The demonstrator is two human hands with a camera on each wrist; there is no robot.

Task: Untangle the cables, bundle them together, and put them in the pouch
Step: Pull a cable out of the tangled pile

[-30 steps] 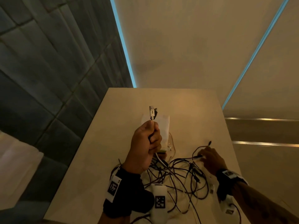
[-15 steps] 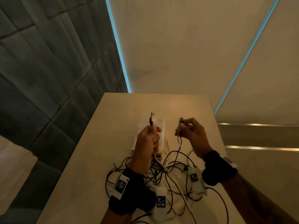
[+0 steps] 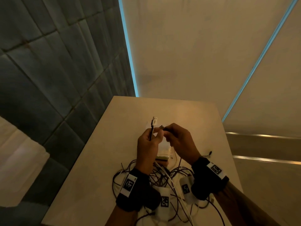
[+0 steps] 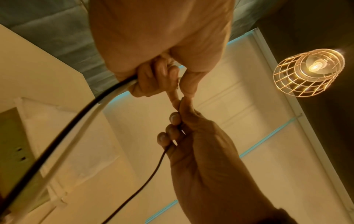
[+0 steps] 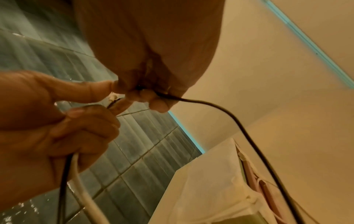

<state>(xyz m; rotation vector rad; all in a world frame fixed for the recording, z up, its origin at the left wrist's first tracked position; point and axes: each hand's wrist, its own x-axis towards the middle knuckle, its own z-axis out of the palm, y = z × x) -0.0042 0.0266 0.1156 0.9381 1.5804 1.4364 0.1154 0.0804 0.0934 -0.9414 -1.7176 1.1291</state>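
My left hand [image 3: 150,141] is raised over the table and grips a white cable and a black cable together; the white USB plug [image 3: 154,121] sticks up above the fist. The same pair of cables [image 4: 91,106] runs out of that fist in the left wrist view. My right hand [image 3: 175,137] pinches the plug end of a thin black cable [image 5: 220,109] and holds it against the left fingers. A tangle of dark and white cables [image 3: 164,178] lies on the table below both wrists. The white pouch [image 5: 210,189] lies behind the hands, largely hidden in the head view.
The beige table [image 3: 97,160] is narrow, with a dark tiled wall [image 3: 57,79] along its left side and a drop at its right edge. A loose black plug [image 3: 210,153] lies near the right edge. A caged lamp [image 4: 308,72] hangs overhead.
My right hand lifted a thin black cable end off the table and brought it left until it met the left hand. The left hand kept its two cables raised.
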